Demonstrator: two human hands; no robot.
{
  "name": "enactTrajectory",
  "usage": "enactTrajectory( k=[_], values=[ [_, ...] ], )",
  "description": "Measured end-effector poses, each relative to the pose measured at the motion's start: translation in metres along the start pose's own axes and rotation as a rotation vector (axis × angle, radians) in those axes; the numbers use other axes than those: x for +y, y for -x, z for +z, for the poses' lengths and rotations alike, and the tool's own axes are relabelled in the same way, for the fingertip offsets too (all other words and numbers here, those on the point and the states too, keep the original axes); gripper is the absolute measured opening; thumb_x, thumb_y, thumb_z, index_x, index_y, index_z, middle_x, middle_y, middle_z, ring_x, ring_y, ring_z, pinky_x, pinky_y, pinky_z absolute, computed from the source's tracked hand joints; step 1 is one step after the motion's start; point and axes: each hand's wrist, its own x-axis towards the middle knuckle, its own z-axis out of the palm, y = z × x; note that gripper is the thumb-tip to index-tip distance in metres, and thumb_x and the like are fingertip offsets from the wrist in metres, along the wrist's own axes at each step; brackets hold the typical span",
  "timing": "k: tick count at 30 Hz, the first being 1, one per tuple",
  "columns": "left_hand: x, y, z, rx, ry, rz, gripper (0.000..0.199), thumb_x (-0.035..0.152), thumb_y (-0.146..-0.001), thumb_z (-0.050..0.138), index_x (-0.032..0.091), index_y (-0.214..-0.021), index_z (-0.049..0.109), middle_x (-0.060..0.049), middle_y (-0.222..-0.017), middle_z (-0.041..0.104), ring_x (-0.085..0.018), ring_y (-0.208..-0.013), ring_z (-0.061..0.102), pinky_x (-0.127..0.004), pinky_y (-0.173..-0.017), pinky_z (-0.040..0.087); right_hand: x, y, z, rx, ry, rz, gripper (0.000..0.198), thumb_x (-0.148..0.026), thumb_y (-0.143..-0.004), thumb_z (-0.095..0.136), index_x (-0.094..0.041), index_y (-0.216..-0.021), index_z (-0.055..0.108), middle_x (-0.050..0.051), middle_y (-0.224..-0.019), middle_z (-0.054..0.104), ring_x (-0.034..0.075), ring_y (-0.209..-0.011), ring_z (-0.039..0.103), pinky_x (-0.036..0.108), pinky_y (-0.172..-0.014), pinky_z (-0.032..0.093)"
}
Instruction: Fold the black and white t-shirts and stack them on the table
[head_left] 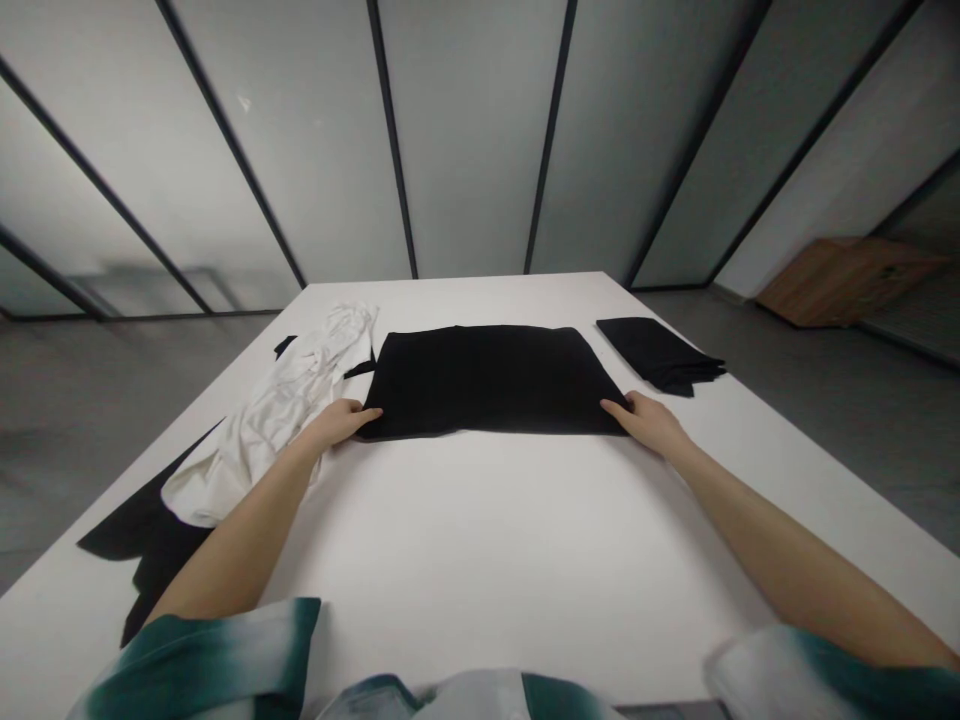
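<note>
One piece of black cloth (495, 380) lies flat on the white table (480, 560), in the middle of its width and toward the far half, wider than it is deep. Two hands hold it, and they are well apart from each other: the left hand (346, 420) pinches the near left corner, with the thumb over the fabric, and the right hand (651, 422) pinches the near right corner in the same way. What the fingers do under the cloth is hidden, so I cannot tell it. To the right, beyond the right hand, a folded black bundle (660, 355) rests near the table's edge, with several layers visible at its near end. To the left lies a crumpled white cloth (270, 420), close to the left hand, and dark fabric (161, 530) comes out from beneath its near end. Around the table is a grey floor (75, 420); behind it stand frosted panels (472, 130) with dark bars, and at far right is a brown wooden object (847, 280).
</note>
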Motion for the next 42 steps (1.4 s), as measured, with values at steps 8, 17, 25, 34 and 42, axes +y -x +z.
enactTrajectory(
  k=[8, 17, 25, 34, 42],
  values=[
    [-0.005, 0.019, 0.022, 0.375, 0.024, 0.114, 0.044, 0.044, -0.084, 0.045, 0.018, -0.103, 0.075, -0.009, -0.089, 0.076, -0.025, -0.083, 0.069, -0.031, -0.076, 0.048, 0.015, 0.018, 0.011, 0.221, -0.426, -0.113, 0.03, -0.049, -0.075, 0.054, -0.022, -0.081, 0.063, 0.008, -0.079, 0.069, 0.022, -0.067, 0.061, 0.035, -0.066, 0.05],
    [-0.002, 0.018, 0.023, 0.608, -0.003, 0.151, 0.04, 0.045, -0.091, 0.038, 0.021, -0.083, 0.068, -0.011, -0.093, 0.071, -0.025, -0.09, 0.065, -0.035, -0.084, 0.048, 0.005, 0.023, 0.001, 0.338, -0.519, -0.037, 0.031, -0.05, -0.081, 0.052, -0.023, -0.093, 0.063, 0.009, -0.086, 0.071, 0.028, -0.078, 0.066, 0.038, -0.067, 0.052],
    [-0.007, 0.007, 0.031, 0.315, 0.717, 0.387, 0.064, 0.065, -0.073, 0.065, 0.017, -0.116, 0.061, -0.01, -0.103, 0.071, -0.025, -0.098, 0.066, -0.037, -0.086, 0.053, 0.001, 0.017, 0.008, 0.186, -0.831, -0.003, 0.03, -0.05, -0.075, 0.06, -0.027, -0.092, 0.052, 0.002, -0.076, 0.068, 0.025, -0.072, 0.065, 0.035, -0.064, 0.052],
    [-0.006, 0.01, 0.03, 0.407, 0.516, 0.251, 0.055, 0.043, -0.083, 0.048, 0.015, -0.13, 0.053, -0.003, -0.08, 0.068, -0.02, -0.076, 0.066, -0.03, -0.069, 0.051, 0.014, 0.018, 0.003, 0.255, -0.682, 0.126, 0.021, -0.04, -0.073, 0.055, -0.026, -0.088, 0.053, -0.002, -0.059, 0.059, 0.022, -0.056, 0.059, 0.032, -0.054, 0.044],
    [-0.002, 0.022, 0.018, 0.425, -0.083, 0.133, 0.039, 0.034, -0.076, 0.054, 0.02, -0.112, 0.055, -0.008, -0.092, 0.067, -0.028, -0.093, 0.064, -0.037, -0.08, 0.048, 0.014, 0.02, -0.002, 0.323, -0.122, -0.089, 0.037, -0.03, -0.072, 0.052, -0.02, -0.107, 0.062, 0.012, -0.094, 0.069, 0.033, -0.093, 0.063, 0.045, -0.085, 0.048]
  ],
)
